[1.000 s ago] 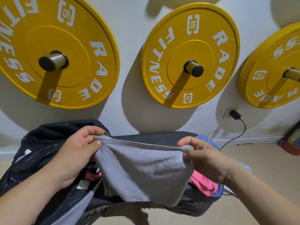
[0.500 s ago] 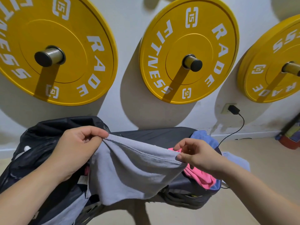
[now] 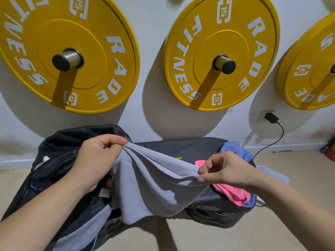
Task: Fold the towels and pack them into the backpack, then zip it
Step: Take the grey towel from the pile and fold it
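A grey towel (image 3: 154, 185) hangs between my two hands above a dark bench. My left hand (image 3: 97, 160) pinches its upper left corner, raised near the black backpack (image 3: 54, 160) that lies at the left with its flap up. My right hand (image 3: 224, 171) pinches the towel's other corner, held lower, so the top edge slopes down to the right and the cloth sags in folds. A pink towel (image 3: 233, 194) and a blue towel (image 3: 235, 149) lie bunched on the bench's right end, partly behind my right hand.
The dark padded bench (image 3: 190, 151) stands against a white wall. Three yellow weight plates (image 3: 221, 51) hang on pegs above it. A black charger (image 3: 271, 118) sits in a wall socket, its cable trailing down. A pale cloth (image 3: 272, 174) lies on the beige floor at the right.
My right hand has dropped and drawn in toward the left hand, so the towel's formerly level, taut top edge now slopes and sags. The left hand stays raised at the backpack.
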The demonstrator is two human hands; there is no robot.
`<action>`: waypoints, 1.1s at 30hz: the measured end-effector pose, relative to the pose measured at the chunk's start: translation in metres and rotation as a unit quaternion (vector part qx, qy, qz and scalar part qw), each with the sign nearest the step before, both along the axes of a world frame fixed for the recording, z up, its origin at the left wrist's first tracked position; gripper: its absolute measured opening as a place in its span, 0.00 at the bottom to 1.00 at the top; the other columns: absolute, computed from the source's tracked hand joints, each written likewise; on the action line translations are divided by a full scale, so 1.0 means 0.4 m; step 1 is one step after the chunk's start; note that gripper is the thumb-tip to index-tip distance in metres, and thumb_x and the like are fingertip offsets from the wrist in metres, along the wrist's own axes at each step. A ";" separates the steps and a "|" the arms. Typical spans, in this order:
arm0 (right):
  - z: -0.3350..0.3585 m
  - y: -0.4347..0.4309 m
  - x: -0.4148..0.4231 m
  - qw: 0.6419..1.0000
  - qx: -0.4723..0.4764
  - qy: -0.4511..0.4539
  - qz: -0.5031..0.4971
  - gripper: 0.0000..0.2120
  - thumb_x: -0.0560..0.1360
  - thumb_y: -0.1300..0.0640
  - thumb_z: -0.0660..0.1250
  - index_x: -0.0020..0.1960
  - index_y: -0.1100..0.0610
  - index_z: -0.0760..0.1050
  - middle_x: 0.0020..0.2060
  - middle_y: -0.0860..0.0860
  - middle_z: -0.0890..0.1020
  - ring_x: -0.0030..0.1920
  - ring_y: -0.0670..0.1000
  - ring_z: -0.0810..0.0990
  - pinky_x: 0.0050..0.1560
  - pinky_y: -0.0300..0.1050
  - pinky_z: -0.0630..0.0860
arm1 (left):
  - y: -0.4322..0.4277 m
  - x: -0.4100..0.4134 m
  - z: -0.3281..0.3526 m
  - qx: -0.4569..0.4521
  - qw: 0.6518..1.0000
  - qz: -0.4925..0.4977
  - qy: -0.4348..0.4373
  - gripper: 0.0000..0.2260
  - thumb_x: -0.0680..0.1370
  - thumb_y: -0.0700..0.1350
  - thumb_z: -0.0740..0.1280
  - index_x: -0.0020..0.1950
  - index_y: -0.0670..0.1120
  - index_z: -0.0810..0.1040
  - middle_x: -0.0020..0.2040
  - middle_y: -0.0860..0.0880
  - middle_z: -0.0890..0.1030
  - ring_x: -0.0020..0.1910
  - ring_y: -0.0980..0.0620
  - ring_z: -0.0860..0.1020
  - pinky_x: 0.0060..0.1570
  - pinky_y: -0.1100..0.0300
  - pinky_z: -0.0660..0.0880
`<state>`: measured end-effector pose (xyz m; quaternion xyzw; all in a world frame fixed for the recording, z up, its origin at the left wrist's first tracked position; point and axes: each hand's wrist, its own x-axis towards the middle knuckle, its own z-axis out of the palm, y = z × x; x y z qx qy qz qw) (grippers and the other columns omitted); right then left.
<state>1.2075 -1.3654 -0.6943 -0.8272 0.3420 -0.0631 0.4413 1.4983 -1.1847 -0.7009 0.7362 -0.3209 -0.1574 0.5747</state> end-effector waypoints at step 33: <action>-0.015 -0.044 0.019 0.933 0.174 -0.173 -0.264 0.11 0.81 0.53 0.66 0.47 0.60 0.76 0.39 0.62 0.75 0.40 0.60 0.71 0.44 0.54 0.69 | 0.014 -0.002 -0.010 0.077 0.991 -0.054 0.092 0.09 0.84 0.45 0.62 0.53 0.50 0.82 0.45 0.45 0.87 0.42 0.46 0.83 0.42 0.51 0.77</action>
